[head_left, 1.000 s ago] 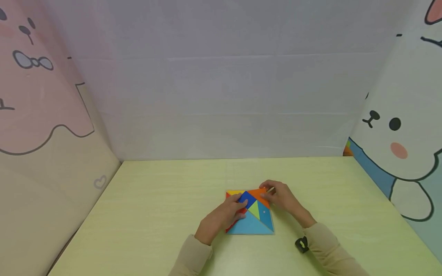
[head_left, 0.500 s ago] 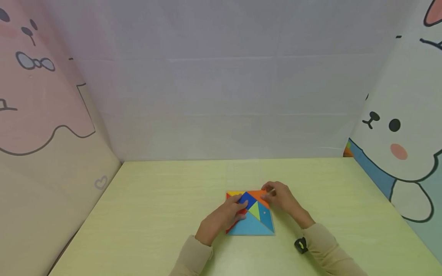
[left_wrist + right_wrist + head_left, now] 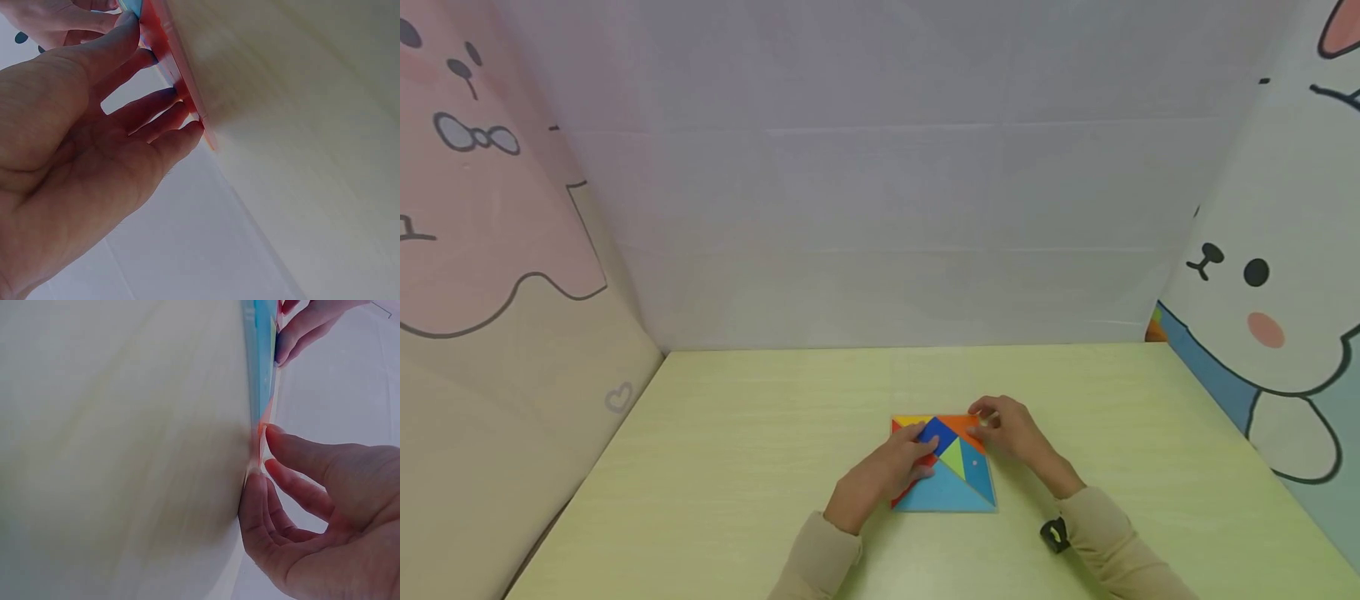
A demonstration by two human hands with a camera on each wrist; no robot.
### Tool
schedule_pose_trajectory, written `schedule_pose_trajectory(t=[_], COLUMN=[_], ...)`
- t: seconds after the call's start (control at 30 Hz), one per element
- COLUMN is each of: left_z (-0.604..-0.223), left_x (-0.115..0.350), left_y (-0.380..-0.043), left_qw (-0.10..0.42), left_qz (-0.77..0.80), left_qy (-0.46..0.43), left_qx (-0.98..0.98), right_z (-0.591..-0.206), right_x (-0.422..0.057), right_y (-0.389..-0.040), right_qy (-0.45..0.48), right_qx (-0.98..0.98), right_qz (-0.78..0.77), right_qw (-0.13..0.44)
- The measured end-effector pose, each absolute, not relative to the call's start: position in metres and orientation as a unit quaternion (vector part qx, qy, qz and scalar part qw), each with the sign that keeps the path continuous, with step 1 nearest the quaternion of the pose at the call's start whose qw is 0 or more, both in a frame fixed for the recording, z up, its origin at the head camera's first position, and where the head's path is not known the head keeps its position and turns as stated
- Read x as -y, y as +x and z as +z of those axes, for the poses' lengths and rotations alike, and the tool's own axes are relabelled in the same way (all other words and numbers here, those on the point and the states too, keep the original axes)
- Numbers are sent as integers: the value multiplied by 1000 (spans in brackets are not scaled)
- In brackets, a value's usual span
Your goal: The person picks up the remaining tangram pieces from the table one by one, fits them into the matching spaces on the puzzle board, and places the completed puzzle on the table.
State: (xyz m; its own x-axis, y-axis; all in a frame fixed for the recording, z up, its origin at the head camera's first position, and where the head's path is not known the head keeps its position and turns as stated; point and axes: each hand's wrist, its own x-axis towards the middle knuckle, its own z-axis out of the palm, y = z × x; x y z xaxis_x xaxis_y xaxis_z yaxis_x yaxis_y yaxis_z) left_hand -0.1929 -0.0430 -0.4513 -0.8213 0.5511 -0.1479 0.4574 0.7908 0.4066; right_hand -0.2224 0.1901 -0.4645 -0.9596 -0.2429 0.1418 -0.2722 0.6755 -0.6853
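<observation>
A square tangram puzzle (image 3: 946, 493) lies on the table, with coloured pieces fitted together in a thin tray. My left hand (image 3: 883, 473) rests on its left side, fingers extended over the red piece (image 3: 159, 47) and at the blue square (image 3: 936, 435). At the far right corner, my right hand (image 3: 1011, 429) pinches the orange triangle (image 3: 958, 425) between thumb and fingers. The right wrist view has the thumb on the orange piece and curled fingers beside the tray's edge. A green triangle (image 3: 952, 457) and a blue parallelogram (image 3: 977, 471) lie between the hands.
The pale yellow-green table (image 3: 760, 433) extends around the puzzle. A black strap-like object (image 3: 1055, 535) shows by the right sleeve. A plain pale wall (image 3: 880, 208) stands behind, and panels with cartoon animals flank both sides.
The orange triangle's outer corner has lowered slightly into line with the tray's far edge, the right hand shifting a little with it. The left hand stays in place.
</observation>
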Motion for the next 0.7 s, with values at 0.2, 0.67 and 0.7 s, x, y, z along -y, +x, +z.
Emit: schedule_pose_trajectory(t=[0.2, 0.67, 0.7], left_z=[-452, -453, -453], left_x=[43, 44, 44], left_y=[-193, -193, -193], left_qw=[128, 115, 114], left_qz=[173, 177, 179], left_qy=[270, 282, 281], left_qx=[-939, -936, -936], right_z=[-463, -463, -463], right_x=[-190, -190, -191], right_y=[-221, -221, -221], right_qy=[119, 136, 143], right_qx=[919, 921, 921], right_qz=[376, 364, 363], right_qw=[4, 3, 6])
